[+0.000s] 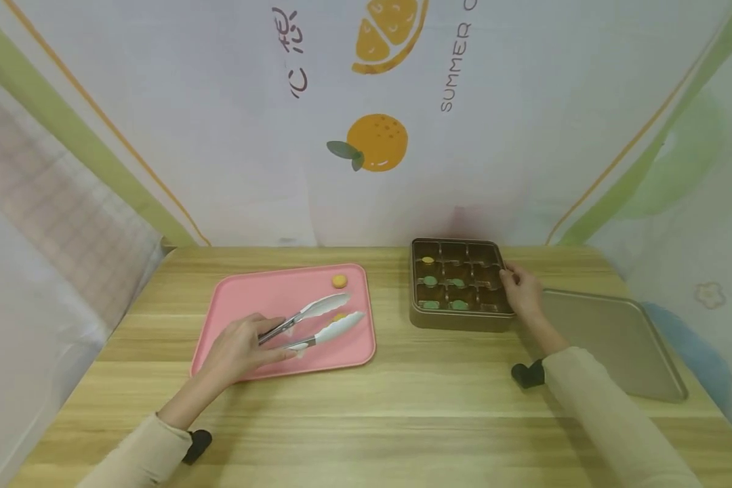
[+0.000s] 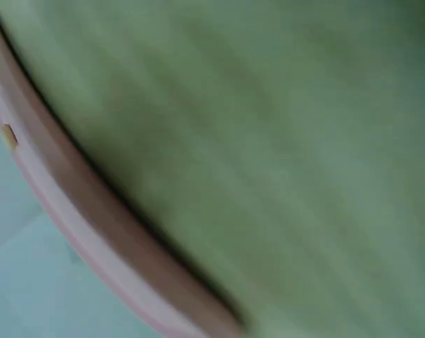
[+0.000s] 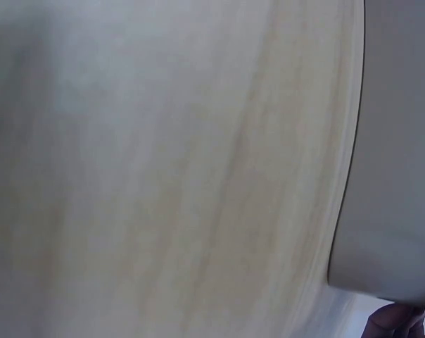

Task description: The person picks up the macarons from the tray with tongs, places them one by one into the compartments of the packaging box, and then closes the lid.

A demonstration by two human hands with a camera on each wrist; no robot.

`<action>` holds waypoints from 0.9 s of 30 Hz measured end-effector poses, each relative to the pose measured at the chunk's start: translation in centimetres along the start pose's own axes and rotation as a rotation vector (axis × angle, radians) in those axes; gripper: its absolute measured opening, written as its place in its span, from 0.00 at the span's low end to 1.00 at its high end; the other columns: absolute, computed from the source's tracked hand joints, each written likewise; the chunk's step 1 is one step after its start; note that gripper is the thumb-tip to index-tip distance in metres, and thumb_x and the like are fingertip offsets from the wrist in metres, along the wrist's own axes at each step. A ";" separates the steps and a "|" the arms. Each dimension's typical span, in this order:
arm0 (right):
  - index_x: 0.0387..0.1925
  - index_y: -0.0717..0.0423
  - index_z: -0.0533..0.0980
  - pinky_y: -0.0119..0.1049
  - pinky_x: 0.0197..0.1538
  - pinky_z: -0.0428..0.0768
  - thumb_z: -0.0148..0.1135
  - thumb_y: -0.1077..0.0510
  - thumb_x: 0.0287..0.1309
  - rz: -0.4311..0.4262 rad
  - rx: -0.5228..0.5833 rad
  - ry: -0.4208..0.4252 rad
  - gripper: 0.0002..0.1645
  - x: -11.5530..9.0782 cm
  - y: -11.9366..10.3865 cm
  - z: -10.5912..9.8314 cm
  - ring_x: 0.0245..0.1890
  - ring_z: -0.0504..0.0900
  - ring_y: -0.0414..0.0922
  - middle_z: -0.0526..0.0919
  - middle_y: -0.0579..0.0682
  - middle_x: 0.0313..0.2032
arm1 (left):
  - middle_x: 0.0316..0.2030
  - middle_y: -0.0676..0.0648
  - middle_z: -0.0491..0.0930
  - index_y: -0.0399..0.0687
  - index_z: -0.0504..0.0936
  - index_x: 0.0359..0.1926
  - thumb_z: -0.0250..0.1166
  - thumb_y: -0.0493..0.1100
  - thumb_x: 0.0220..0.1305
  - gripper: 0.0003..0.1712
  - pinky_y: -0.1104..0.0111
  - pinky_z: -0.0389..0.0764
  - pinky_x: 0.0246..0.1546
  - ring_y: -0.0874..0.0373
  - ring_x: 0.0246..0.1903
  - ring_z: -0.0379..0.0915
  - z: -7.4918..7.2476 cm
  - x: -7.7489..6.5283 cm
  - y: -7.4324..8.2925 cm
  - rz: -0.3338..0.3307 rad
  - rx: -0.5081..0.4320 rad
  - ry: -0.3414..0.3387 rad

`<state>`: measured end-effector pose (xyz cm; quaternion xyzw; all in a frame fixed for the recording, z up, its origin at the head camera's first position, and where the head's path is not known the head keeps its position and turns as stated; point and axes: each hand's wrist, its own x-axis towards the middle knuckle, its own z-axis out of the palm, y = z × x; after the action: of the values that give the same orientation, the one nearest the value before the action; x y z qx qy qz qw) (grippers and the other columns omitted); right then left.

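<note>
In the head view my left hand (image 1: 238,349) holds a pair of metal tongs (image 1: 317,322) with pale scalloped tips, spread apart above the pink tray (image 1: 244,305). One yellow macaron-like piece (image 1: 339,317) shows between the tong arms; a second yellow round (image 1: 339,281) lies near the tray's top right corner. My right hand (image 1: 522,290) grips the right wall of a brown divided box (image 1: 463,321). Inside it are several green rounds (image 1: 430,280) and one yellow round (image 1: 428,260). The right wrist view shows the box's side (image 3: 388,176) with fingertips (image 3: 395,320) at its end.
A flat grey-brown lid (image 1: 610,339) lies on the wooden table (image 1: 390,407), right of the box and partly under my right forearm. A white cloth printed with oranges (image 1: 378,142) hangs behind the table. The left wrist view catches the tray's rim (image 2: 107,211).
</note>
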<state>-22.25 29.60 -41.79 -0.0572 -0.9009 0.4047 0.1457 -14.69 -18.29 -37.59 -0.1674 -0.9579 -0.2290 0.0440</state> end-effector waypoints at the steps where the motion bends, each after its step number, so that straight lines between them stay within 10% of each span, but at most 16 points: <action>1: 0.59 0.71 0.68 0.28 0.23 0.68 0.46 0.58 0.70 0.005 -0.002 -0.005 0.24 0.0 0.0 0.0 0.22 0.66 0.37 0.76 0.64 0.33 | 0.24 0.51 0.73 0.45 0.84 0.48 0.78 0.52 0.39 0.32 0.72 0.61 0.22 0.62 0.22 0.59 0.0 -0.3 -0.1 0.002 0.004 0.006; 27: 0.60 0.71 0.66 0.29 0.24 0.69 0.44 0.56 0.71 0.005 -0.019 -0.030 0.25 -0.2 -0.3 -0.2 0.24 0.68 0.39 0.77 0.66 0.35 | 0.23 0.53 0.71 0.42 0.84 0.46 0.77 0.54 0.39 0.32 0.74 0.59 0.20 0.64 0.21 0.57 0.7 -2.0 -1.0 0.040 0.066 0.042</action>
<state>-21.97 29.48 -41.44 -0.0549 -0.9067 0.3972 0.1307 -13.19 -19.41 -38.95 -0.1801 -0.9602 -0.2000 0.0743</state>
